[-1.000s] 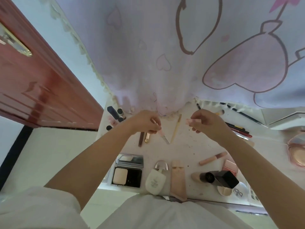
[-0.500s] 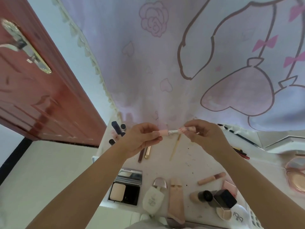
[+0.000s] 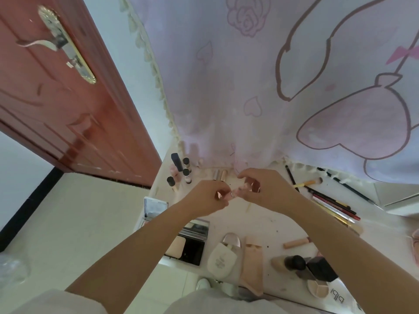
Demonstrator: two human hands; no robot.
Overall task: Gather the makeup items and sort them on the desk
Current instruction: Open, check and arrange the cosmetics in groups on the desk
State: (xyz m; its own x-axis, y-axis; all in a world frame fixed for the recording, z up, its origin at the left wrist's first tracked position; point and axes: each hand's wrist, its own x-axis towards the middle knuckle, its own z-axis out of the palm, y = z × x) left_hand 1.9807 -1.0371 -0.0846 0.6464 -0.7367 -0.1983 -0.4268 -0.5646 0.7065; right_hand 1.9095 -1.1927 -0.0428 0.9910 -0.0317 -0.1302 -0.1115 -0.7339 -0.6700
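Both hands meet above the middle of the white desk (image 3: 267, 225), and a small pink makeup tube (image 3: 235, 193) sits between them. The left hand (image 3: 208, 198) curls its fingers round one end of the tube, and the right hand (image 3: 267, 191) pinches the other end with thumb and fingertips, so the tube is held off the desk surface and mostly hidden by fingers; whether it is capped or in two pieces cannot be told. Towards the near edge of the desk, below the hands, lie an open powder compact (image 3: 188, 243) with a mirror lid, a white rounded bottle (image 3: 221, 259) with small print too blurred to read, and a flat peach-coloured tube (image 3: 252, 266). To the right of these on the desk rest a peach stick (image 3: 297, 243) and a dark-capped foundation bottle (image 3: 292, 263) touching a black box (image 3: 320, 269). At the near right corner of the desk a white item (image 3: 337, 296) carries dark lettering that reads roughly "pipi", seen upside down. At the far left corner of the desk stand several small dark-capped bottles (image 3: 186, 169). Along the far right side of the desk lie pencils (image 3: 333, 203) and a yellow-handled brush (image 3: 309, 182). A lilac curtain (image 3: 272, 87) with hearts and a rose hangs down to the back edge of the desk, and a red-brown door (image 3: 56, 98) stands to the left of it.
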